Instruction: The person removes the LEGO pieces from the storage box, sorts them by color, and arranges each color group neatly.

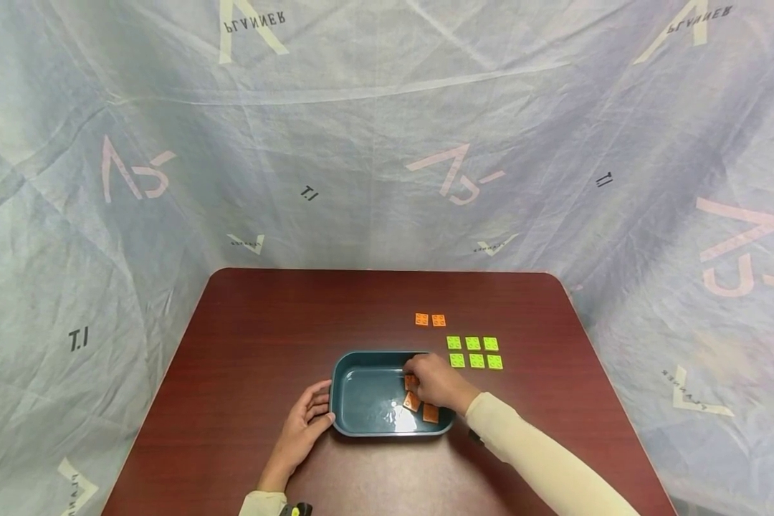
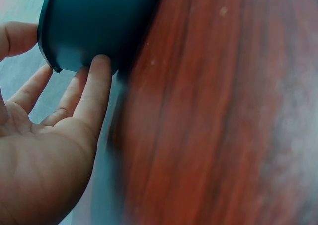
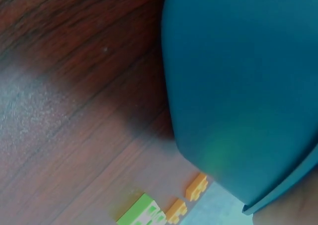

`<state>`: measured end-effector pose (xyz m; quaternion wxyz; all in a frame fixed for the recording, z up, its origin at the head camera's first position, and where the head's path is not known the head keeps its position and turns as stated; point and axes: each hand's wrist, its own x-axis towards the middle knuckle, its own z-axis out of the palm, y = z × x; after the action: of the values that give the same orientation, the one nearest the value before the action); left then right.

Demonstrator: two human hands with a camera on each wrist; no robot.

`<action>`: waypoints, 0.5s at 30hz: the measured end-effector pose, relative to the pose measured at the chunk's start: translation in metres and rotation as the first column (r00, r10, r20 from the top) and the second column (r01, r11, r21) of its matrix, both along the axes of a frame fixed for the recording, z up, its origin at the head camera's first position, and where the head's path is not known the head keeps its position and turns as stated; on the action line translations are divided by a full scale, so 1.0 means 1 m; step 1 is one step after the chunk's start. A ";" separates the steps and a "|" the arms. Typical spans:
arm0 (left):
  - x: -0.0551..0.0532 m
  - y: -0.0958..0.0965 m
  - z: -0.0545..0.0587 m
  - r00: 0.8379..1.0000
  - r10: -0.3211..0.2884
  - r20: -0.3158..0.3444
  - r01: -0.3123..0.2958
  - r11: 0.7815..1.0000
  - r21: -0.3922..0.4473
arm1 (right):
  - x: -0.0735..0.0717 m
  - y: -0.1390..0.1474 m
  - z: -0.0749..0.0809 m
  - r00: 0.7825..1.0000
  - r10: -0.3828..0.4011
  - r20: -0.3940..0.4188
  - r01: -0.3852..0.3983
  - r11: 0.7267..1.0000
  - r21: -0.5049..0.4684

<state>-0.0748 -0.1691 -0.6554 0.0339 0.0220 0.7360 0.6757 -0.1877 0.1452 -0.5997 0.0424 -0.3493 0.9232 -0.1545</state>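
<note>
A dark teal rectangular tray (image 1: 368, 432) lies near the front of the table. My left hand (image 1: 303, 426) rests against its left end, fingers spread and thumb at the rim; in the left wrist view the fingertips touch the outer wall. My right hand (image 1: 435, 381) reaches over the right side into the tray, fingers curled and pinching an orange toy brick (image 1: 410, 383), partly hidden by the hand. Two more orange bricks, one tilted (image 1: 411, 401) and one near the front right corner (image 1: 431, 413), lie inside.
Behind the tray, two orange bricks (image 1: 430, 319) sit side by side on the reddish-brown table (image 1: 264, 322). Several lime green bricks (image 1: 474, 352) stand in two rows right of them. Grey printed cloth (image 1: 374, 143) hangs around the table's back and sides.
</note>
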 end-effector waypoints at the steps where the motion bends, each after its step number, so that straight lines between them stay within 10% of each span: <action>1: 0.000 0.000 0.000 1.000 0.000 -0.002 0.000 1.000 0.000 | 0.000 -0.001 0.000 1.000 0.001 -0.004 -0.001 1.000 0.007; 15: 0.001 0.001 0.003 1.000 0.010 0.003 -0.010 1.000 -0.004 | -0.003 -0.005 0.001 1.000 0.026 0.003 -0.026 0.999 0.029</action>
<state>-0.0736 -0.1682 -0.6528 0.0317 0.0171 0.7376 0.6743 -0.1907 0.1401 -0.5983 0.0506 -0.3602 0.9208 -0.1409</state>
